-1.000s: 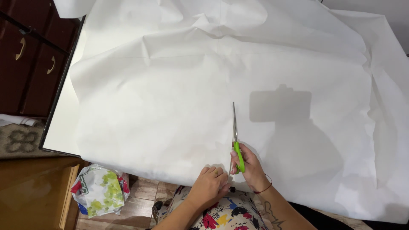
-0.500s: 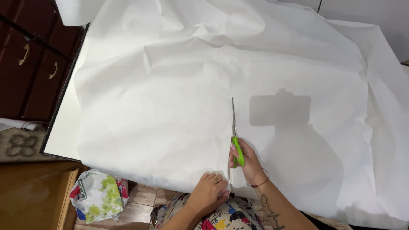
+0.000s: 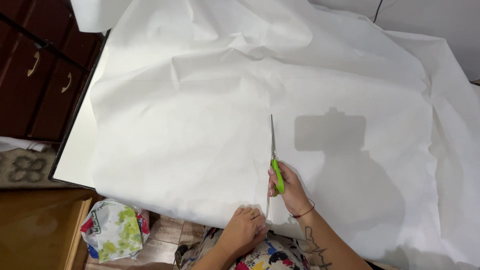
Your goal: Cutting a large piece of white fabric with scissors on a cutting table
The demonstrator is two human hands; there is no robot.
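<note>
Gripping green-handled scissors (image 3: pixel 274 161) in the head view, the right hand (image 3: pixel 287 189) is closed around the handle, blades shut or nearly so and pointing away along a cut line in the big white sheet (image 3: pixel 200 130) spread over the tabletop (image 3: pixel 75 155). Left hand (image 3: pixel 245 229) lies flat with fingers curled loosely on the sheet's near edge, just left of the slit, pinning it and grasping nothing. A printed plastic bag (image 3: pixel 115 231) sits on the floor lower left, with a dark wooden cabinet (image 3: pixel 35 75) at far left.

scissors (image 3: pixel 274 150) farther into sheet (image 3: pixel 200 125), seemingly
</note>
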